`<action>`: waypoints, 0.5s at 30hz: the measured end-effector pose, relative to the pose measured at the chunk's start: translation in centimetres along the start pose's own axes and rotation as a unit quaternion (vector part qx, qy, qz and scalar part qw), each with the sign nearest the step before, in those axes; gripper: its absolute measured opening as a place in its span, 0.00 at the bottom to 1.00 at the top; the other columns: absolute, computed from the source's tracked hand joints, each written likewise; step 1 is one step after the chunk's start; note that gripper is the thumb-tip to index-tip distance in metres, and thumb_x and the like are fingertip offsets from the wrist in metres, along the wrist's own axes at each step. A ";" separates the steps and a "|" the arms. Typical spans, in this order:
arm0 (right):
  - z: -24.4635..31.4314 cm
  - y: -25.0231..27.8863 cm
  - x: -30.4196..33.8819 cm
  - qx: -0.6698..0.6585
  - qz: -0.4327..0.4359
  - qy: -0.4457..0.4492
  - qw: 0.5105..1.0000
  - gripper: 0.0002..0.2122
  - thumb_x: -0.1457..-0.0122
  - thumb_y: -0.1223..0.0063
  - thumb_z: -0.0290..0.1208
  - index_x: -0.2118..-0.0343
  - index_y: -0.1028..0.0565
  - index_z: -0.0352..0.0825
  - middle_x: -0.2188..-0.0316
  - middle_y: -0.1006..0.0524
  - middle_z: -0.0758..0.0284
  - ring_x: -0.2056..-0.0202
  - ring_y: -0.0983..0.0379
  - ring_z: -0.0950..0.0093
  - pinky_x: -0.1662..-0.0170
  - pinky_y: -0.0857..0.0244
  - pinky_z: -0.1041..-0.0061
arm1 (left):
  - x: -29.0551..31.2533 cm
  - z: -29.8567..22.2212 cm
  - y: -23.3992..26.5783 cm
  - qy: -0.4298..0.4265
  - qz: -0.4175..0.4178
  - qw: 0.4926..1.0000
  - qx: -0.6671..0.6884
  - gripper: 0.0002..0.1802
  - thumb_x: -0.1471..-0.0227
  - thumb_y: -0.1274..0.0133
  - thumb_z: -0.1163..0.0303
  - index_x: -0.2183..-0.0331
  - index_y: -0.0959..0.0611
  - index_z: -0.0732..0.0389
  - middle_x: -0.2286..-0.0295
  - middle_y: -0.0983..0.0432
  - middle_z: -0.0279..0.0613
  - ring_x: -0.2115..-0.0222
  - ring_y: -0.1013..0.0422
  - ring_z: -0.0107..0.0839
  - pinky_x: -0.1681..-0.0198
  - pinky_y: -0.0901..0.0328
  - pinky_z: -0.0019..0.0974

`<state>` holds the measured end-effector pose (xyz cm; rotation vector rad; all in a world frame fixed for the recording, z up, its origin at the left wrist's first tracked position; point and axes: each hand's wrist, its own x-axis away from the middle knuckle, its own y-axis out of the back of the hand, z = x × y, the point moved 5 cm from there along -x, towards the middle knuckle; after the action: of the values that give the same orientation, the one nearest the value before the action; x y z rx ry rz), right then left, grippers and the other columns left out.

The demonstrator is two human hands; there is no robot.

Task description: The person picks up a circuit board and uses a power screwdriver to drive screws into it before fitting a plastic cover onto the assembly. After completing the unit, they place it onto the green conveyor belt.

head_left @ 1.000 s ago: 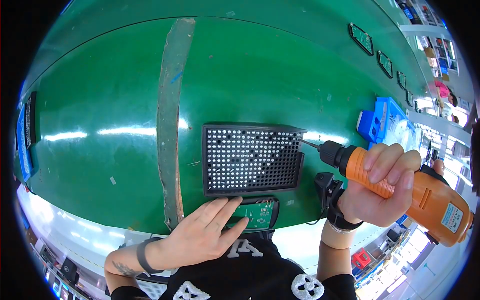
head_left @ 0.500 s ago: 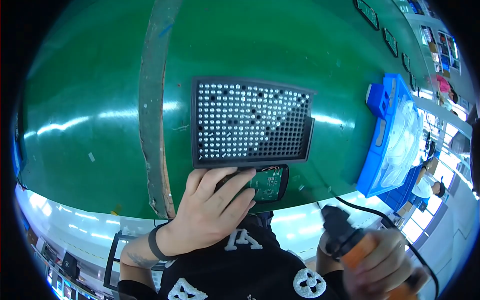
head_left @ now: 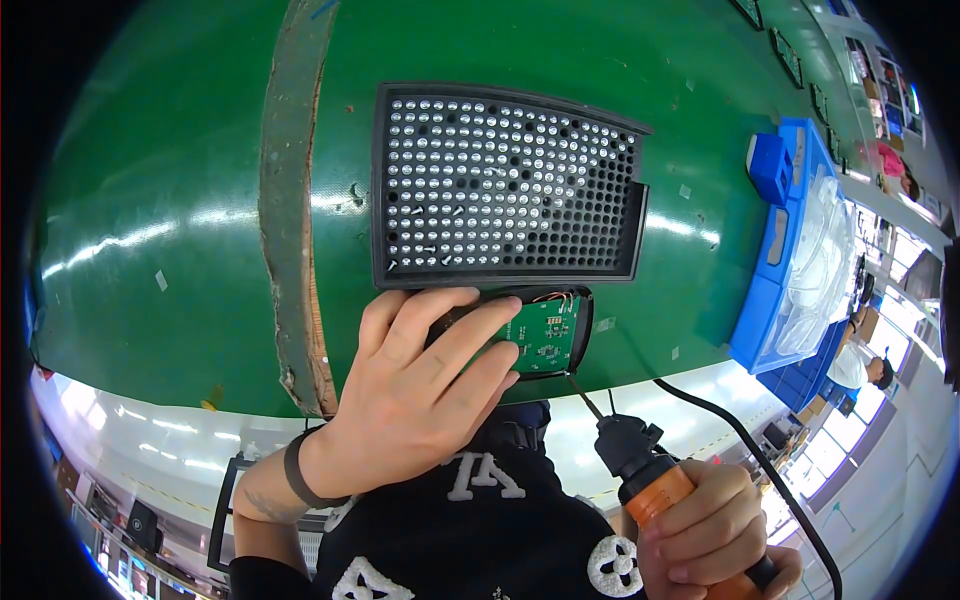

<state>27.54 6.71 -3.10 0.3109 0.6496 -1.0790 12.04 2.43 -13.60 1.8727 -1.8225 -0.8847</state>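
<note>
My right hand (head_left: pixel 715 530) is wrapped round an orange and black electric screwdriver (head_left: pixel 665 490). Its thin bit (head_left: pixel 585 395) points up and left, and the tip meets the near right corner of a black casing. Inside that open casing (head_left: pixel 583 335) lies a green circuit board (head_left: pixel 548 335) with brown wires at its far edge. My left hand (head_left: pixel 410 385) grips the casing from the left, fingers spread over it and covering its left part. Just beyond stands a black screw tray (head_left: pixel 510 278) with rows of holes, many filled with silver screws; several screws lie loose on top.
On the right is a blue bin (head_left: pixel 757 310) holding clear plastic bags, with a small blue box (head_left: pixel 768 170) at its side. A black cable (head_left: pixel 760 440) hangs from the table edge. A worn strip (head_left: pixel 290 200) crosses the green table. More boards (head_left: pixel 787 57) sit at far right.
My right hand has brought the screwdriver up and left, so its bit now reaches the casing's corner. My left hand stays on the casing. The view has shifted slightly.
</note>
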 end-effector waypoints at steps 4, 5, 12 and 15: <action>-0.4 0.1 0.0 -0.001 0.003 -0.001 1.000 0.25 0.51 0.48 0.24 0.48 0.41 0.40 0.84 0.33 0.73 0.90 0.38 0.83 0.86 0.36 0.83 | -0.1 0.0 0.0 -0.002 -0.005 1.000 0.002 0.18 0.71 0.39 0.73 0.71 0.24 0.57 0.58 0.29 0.36 0.59 0.36 0.40 0.59 0.44 0.44; -0.4 0.1 0.0 -0.004 0.001 0.000 1.000 0.25 0.51 0.48 0.24 0.48 0.42 0.41 0.84 0.34 0.73 0.89 0.38 0.83 0.86 0.36 0.83 | -0.1 0.0 0.0 -0.001 -0.004 1.000 0.002 0.18 0.71 0.39 0.73 0.71 0.24 0.57 0.58 0.29 0.36 0.59 0.36 0.40 0.59 0.44 0.44; -0.5 0.0 -0.1 0.003 0.020 -0.026 0.999 0.25 0.50 0.48 0.24 0.49 0.42 0.40 0.84 0.34 0.72 0.89 0.37 0.82 0.86 0.36 0.82 | -0.3 -0.1 0.2 -0.007 -0.004 1.000 -0.020 0.12 0.65 0.43 0.71 0.72 0.23 0.61 0.60 0.29 0.38 0.59 0.36 0.37 0.60 0.42 0.42; -0.4 -0.3 -0.2 0.018 0.035 -0.041 0.998 0.25 0.51 0.47 0.23 0.49 0.42 0.40 0.84 0.34 0.72 0.89 0.37 0.82 0.86 0.37 0.82 | -0.4 -0.1 0.1 -0.012 -0.007 1.000 -0.016 0.12 0.65 0.43 0.71 0.72 0.23 0.61 0.60 0.29 0.38 0.59 0.36 0.37 0.60 0.42 0.41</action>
<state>27.06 6.91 -3.26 0.3164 0.5440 -1.0322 11.99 2.77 -13.40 1.8660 -1.7994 -0.9389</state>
